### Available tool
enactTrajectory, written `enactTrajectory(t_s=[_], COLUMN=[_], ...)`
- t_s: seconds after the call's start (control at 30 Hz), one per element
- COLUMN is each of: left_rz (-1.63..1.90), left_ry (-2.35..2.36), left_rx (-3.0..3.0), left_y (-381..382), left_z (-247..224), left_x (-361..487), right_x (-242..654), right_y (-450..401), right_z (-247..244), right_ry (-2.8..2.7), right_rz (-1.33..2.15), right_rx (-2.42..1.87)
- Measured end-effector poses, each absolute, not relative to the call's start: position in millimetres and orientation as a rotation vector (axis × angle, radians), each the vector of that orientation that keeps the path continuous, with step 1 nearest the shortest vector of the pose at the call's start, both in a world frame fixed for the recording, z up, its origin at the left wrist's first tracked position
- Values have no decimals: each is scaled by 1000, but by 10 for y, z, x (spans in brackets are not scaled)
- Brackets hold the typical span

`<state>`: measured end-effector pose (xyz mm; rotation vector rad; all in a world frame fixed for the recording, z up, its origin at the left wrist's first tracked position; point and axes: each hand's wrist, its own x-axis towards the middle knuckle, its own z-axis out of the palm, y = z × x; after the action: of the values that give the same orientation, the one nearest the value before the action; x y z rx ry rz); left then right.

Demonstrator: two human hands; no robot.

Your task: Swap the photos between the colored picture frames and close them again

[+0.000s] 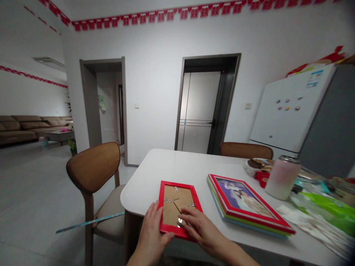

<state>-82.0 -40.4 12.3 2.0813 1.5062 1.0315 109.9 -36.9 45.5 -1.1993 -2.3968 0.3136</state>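
A small red picture frame (195, 199) lies face down at the near edge of the table, its brown backing board (170, 214) upward. Metal clips sit at the middle of each side of the board, and a thin dark stand strip lies across it. My left hand (152, 231) grips the frame's left side, with the thumb on the near rim. Over the lower right part is my right hand (201, 227), its fingers bent and closed on the frame. Its fingertips are beside the near metal clip (180, 221); whether they touch it is partly hidden.
A stack of framed pictures (249, 201), red on top, lies to the right on the white table (177, 160). Beyond it stand a pink and white bottle (283, 177), a green package (327, 208) and white cloth-like items (307, 225). A wooden chair (95, 166) is at the left.
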Motion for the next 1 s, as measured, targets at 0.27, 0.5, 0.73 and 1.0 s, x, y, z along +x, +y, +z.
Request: enactTrajectory(t_s=[0.27, 0.5, 0.73, 1.0], left_rz=[791, 739, 789, 806], left_ry=[1347, 1314, 1297, 1306], left_rx=[2183, 2208, 2223, 2182], left_y=[-248, -273, -278, -318], left_z=[246, 255, 298, 332], left_x=[-796, -827, -815, -768], right_x=[962, 1104, 1325, 1111], right_y=[-74, 73, 315, 316], right_z=[443, 369, 390, 397], right_ry=[-2386, -2190, -2168, -2161], right_rz=[433, 282, 102, 68], right_rx=[-1173, -1348, -1638, -1584])
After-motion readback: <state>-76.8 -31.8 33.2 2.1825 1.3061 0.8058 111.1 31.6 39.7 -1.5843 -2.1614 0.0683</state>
